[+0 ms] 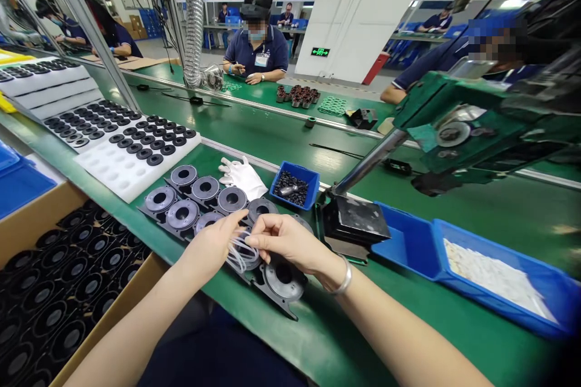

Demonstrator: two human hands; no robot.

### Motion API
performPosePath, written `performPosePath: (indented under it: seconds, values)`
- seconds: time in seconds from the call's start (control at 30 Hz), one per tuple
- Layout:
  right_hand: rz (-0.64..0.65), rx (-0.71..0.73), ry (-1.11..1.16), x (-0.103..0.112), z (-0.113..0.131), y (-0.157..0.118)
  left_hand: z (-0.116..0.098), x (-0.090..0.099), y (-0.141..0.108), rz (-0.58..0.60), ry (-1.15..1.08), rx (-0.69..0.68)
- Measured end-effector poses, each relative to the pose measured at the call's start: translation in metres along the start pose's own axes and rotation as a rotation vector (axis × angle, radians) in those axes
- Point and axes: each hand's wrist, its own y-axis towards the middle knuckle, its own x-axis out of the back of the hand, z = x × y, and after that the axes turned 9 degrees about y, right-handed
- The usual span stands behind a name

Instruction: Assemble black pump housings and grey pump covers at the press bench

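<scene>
My left hand point(206, 245) is closed around a loose bunch of thin white rings point(242, 255), which hang below its fingers. With thumb and fingertips pinched together, my right hand point(288, 242) grips the edge of the same bunch; how many rings it has hold of is hidden. Both hands are over rows of black round housings with side tabs point(182, 213), laid close together on the green bench. One housing point(282, 278) lies just below my right hand, and others are partly covered by my hands. A white glove point(244, 176) rests behind the rows.
A blue bin point(313, 176) holds small black parts. A green press point(490, 127) stands at the right, near a blue bin of white pieces point(494, 272). White foam trays point(122, 178) carry black rings at left, above a carton of black parts point(68, 290). A co-worker point(256, 51) sits opposite.
</scene>
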Motion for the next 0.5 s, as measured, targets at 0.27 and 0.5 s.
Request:
performPosePath:
  seconds: [0.27,0.5]
  values:
    - [-0.160,0.064,-0.098,0.031,0.001,-0.001,0.006,-0.009,-0.015,-0.067,-0.107,-0.220]
    - [-0.313,0.115,-0.339,0.054,-0.002,0.015,0.010,0.001,-0.022,-0.407,-0.242,-0.163]
